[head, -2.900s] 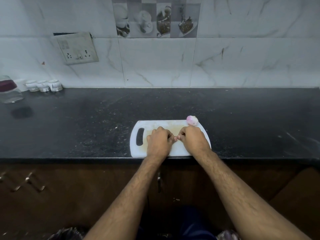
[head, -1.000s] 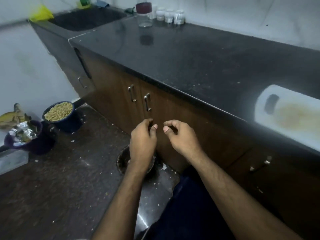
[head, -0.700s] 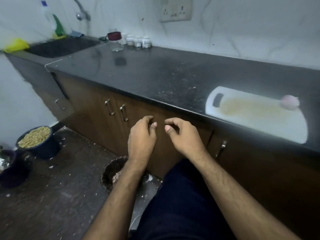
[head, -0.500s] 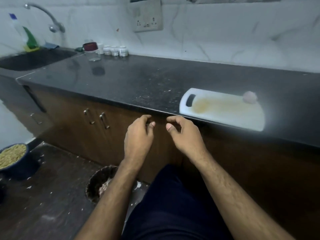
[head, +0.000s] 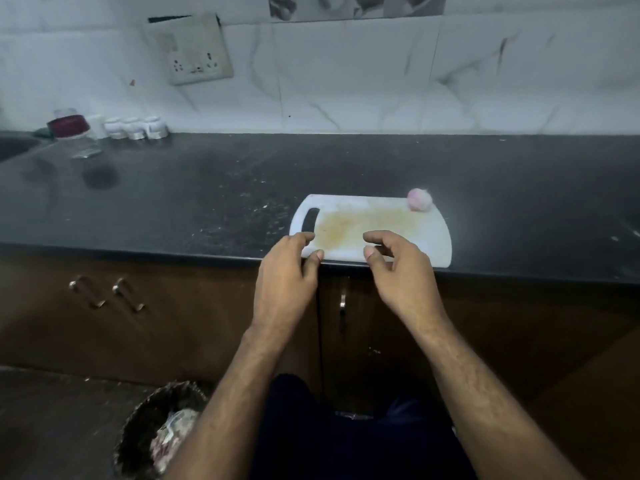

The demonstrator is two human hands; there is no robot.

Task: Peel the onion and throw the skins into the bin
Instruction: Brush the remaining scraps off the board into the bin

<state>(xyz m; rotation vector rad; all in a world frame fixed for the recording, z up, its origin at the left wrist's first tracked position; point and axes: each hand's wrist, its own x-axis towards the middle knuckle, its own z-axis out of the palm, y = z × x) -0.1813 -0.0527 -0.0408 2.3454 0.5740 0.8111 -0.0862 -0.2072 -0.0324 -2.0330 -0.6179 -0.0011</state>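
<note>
A peeled pinkish onion (head: 419, 204) lies on the far right corner of the stained white cutting board (head: 429, 237), at the front edge of the black counter (head: 207, 202). My left hand (head: 284, 275) and my right hand (head: 401, 271) hover side by side over the board's near edge, fingers loosely curled, with nothing in either. A dark round bin (head: 138, 427) stands on the floor at the lower left, with pale skins and scraps (head: 169, 434) inside it.
Brown cabinet doors with metal handles (head: 104, 292) run below the counter. A glass jar with a red lid (head: 74, 135) and small white containers (head: 135, 128) stand at the back left by the wall. A switch plate (head: 194, 50) hangs on the tiled wall.
My view swung from the floor and bin back up to the counter. Both hands, earlier low over the bin, have risen to the board's near edge and spread slightly apart.
</note>
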